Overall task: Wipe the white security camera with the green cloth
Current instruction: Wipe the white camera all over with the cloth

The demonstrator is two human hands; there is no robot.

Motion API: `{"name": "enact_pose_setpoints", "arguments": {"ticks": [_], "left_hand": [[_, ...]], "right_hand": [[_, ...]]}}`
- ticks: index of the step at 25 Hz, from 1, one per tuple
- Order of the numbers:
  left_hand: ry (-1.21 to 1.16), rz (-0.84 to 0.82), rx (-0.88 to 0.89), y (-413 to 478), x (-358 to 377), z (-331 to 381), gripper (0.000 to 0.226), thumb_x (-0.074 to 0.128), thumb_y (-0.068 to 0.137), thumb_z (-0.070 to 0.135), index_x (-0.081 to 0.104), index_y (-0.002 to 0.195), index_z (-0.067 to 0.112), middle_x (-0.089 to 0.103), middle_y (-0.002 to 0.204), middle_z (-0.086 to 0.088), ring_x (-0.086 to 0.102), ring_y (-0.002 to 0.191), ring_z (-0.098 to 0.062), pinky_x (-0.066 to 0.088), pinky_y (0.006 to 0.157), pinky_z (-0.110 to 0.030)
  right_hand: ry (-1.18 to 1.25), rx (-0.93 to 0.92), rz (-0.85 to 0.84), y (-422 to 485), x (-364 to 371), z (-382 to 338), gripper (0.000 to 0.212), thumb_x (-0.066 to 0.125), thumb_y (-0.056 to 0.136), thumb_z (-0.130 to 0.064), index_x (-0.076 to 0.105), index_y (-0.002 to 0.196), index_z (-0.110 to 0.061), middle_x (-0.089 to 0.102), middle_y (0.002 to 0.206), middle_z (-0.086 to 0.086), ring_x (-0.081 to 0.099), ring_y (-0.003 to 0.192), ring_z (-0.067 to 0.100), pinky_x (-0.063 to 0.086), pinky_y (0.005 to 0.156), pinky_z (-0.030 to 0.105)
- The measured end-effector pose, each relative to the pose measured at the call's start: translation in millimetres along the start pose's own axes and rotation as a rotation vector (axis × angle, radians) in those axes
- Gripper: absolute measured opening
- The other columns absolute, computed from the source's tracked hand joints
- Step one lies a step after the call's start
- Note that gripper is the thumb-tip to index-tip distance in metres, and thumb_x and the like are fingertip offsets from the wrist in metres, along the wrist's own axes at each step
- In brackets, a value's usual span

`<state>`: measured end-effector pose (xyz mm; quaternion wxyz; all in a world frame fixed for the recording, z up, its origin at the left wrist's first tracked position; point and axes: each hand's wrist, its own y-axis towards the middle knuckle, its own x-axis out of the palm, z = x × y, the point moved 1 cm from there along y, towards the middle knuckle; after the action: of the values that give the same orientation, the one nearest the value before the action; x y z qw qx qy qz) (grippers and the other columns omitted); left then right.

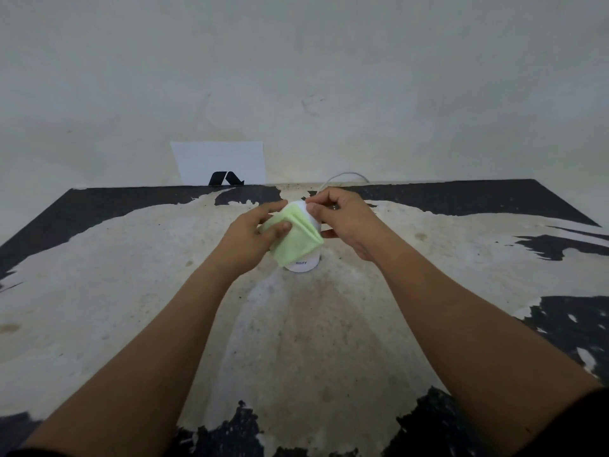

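The white security camera (305, 262) stands upright near the middle of the table, its base showing small grey lettering. A folded light green cloth (296, 237) is pressed against its front and left side and hides most of the body. My left hand (252, 237) grips the cloth, thumb on its front. My right hand (342, 217) holds the camera from the right, fingertips pinching at its rounded top. A thin white cable (342, 175) arcs away behind the camera.
The table (296, 341) has a worn top, pale in the middle with black patches at the edges. A white sheet with a black logo (220, 164) leans against the grey wall at the table's far edge, left of the camera.
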<state>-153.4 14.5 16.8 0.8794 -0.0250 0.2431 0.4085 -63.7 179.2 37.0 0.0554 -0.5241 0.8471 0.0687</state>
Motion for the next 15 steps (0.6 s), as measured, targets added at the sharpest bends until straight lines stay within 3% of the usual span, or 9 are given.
{"name": "enact_pose_setpoints", "arguments": {"ticks": [4, 7, 10, 13, 15], "left_hand": [[0.085, 0.164, -0.021, -2, 21, 9, 0.045, 0.065, 0.081, 0.044, 0.051, 0.121, 0.031, 0.06, 0.104, 0.005, 0.058, 0.096, -0.015, 0.048, 0.078, -0.027], [0.167, 0.228, -0.019, -2, 40, 10, 0.067, 0.072, 0.071, 0.047, 0.041, 0.127, 0.027, 0.055, 0.119, -0.005, 0.056, 0.103, -0.023, 0.049, 0.085, -0.038], [0.161, 0.244, -0.025, -5, 45, 2, 0.078, 0.077, 0.066, 0.043, 0.036, 0.132, 0.031, 0.05, 0.126, -0.006, 0.055, 0.107, -0.024, 0.049, 0.087, -0.039], [0.114, 0.2, 0.019, -8, 36, -4, 0.077, 0.08, 0.069, 0.026, 0.04, 0.134, 0.034, 0.056, 0.12, 0.001, 0.056, 0.102, -0.017, 0.044, 0.08, -0.022], [0.105, 0.148, 0.016, -8, 23, -6, 0.071, 0.077, 0.073, 0.019, 0.044, 0.133, 0.036, 0.058, 0.114, 0.007, 0.054, 0.1, -0.01, 0.036, 0.074, -0.009]], "right_hand": [[-0.082, -0.056, 0.044, 1, 1, 2, 0.007, 0.063, 0.09, -0.02, 0.069, 0.087, -0.023, 0.066, 0.088, -0.009, 0.059, 0.081, 0.007, 0.05, 0.075, 0.027], [-0.059, -0.063, 0.053, 2, 1, 4, 0.007, 0.065, 0.088, -0.019, 0.069, 0.084, -0.023, 0.066, 0.085, -0.01, 0.057, 0.079, 0.006, 0.049, 0.079, 0.026], [-0.068, -0.076, 0.041, 4, 0, 7, 0.008, 0.066, 0.087, -0.02, 0.069, 0.083, -0.026, 0.067, 0.091, -0.009, 0.058, 0.085, 0.008, 0.05, 0.085, 0.032], [-0.033, -0.074, 0.021, 4, 0, 8, 0.01, 0.065, 0.088, -0.02, 0.067, 0.082, -0.027, 0.066, 0.1, -0.002, 0.06, 0.093, 0.016, 0.057, 0.081, 0.038], [-0.013, -0.066, 0.011, 3, 1, 7, 0.01, 0.064, 0.089, -0.018, 0.066, 0.083, -0.026, 0.064, 0.1, -0.002, 0.06, 0.094, 0.017, 0.058, 0.076, 0.033]]}}
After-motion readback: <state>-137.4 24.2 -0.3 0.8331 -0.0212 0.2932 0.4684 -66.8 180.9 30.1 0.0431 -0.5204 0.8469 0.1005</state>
